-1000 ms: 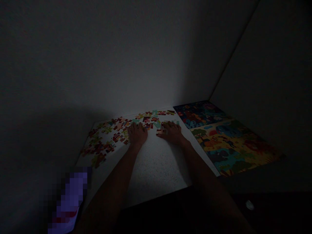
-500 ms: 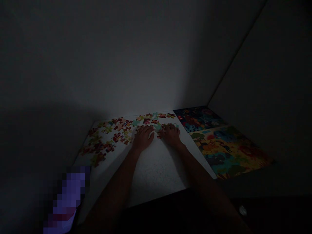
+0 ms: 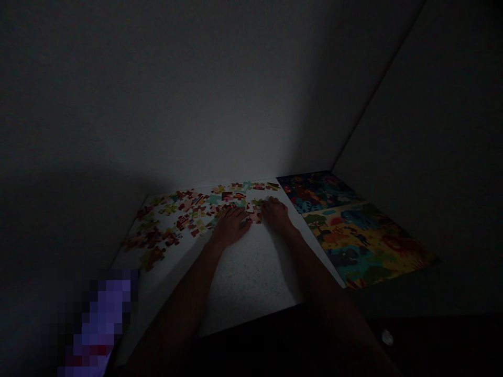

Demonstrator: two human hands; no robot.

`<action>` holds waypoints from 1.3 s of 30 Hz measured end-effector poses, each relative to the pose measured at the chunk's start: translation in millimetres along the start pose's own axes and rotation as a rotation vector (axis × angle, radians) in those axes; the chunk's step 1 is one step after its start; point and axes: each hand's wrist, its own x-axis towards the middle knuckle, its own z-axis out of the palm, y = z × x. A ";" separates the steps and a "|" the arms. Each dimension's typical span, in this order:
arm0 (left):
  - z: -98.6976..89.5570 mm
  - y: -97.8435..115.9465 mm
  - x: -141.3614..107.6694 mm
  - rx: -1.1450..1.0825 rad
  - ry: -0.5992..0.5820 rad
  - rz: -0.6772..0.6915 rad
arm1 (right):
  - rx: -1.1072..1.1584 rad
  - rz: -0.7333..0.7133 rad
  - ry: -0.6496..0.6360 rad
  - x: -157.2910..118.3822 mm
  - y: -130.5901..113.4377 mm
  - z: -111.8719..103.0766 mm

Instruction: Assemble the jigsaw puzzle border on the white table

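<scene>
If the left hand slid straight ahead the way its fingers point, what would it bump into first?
Most likely the loose puzzle pieces just ahead of the left hand, though it's too dark to tell whether it already touches some. Beyond them stands the wall.

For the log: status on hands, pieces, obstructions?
Left hand, right hand flank puzzle cluster. Other pieces scattered left and beyond. Picture sheets right, apart from hands.

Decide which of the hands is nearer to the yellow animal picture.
Right. The right hand lies left of the yellow animal picture, not touching it; the left hand lies farther left.
</scene>
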 end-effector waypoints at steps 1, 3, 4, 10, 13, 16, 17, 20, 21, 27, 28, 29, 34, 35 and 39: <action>0.7 0.1 -0.2 -0.003 0.014 -0.002 | -0.003 0.005 0.001 -0.7 -0.5 -0.7; 2.1 0.0 -0.7 -0.005 0.036 0.000 | 0.020 -0.003 0.000 -2.6 -2.6 -1.9; 2.5 0.1 -0.9 -0.002 0.041 0.002 | 0.038 -0.017 -0.009 -3.6 -3.5 -2.5; 0.4 5.9 -0.3 0.032 0.030 -0.025 | 0.081 -0.020 -0.077 -4.2 2.4 -4.2; -0.7 11.2 1.1 0.043 0.022 -0.076 | 0.089 0.039 -0.047 -1.5 8.8 -3.1; -0.8 14.8 2.4 0.070 0.021 -0.116 | 0.069 0.074 -0.015 0.0 11.3 -2.0; -0.6 15.5 3.0 0.078 0.022 -0.122 | 0.059 0.076 -0.010 0.0 11.2 -1.9; 1.5 17.2 6.0 0.100 0.028 -0.138 | 0.048 0.086 0.011 -1.3 10.1 -2.7; 2.7 17.9 7.7 0.107 0.030 -0.146 | 0.050 0.095 0.021 -1.9 9.8 -3.1; 12.4 26.3 25.2 0.121 0.054 -0.236 | 0.018 0.133 0.029 -5.3 7.0 -3.5; 13.6 28.5 29.0 0.120 0.061 -0.251 | 0.005 0.132 0.029 -5.7 6.2 -2.9; 14.6 30.8 32.8 0.121 0.069 -0.267 | -0.007 0.130 0.031 -6.0 5.5 -2.2; 18.0 38.1 48.3 0.167 0.083 -0.312 | -0.044 0.146 0.032 -6.3 3.5 -0.5; 18.8 38.0 50.2 0.170 0.075 -0.307 | -0.046 0.146 0.033 -6.4 3.1 -0.8; 23.4 34.8 55.4 0.193 0.063 -0.320 | -0.047 0.140 0.030 -9.3 -2.1 -3.6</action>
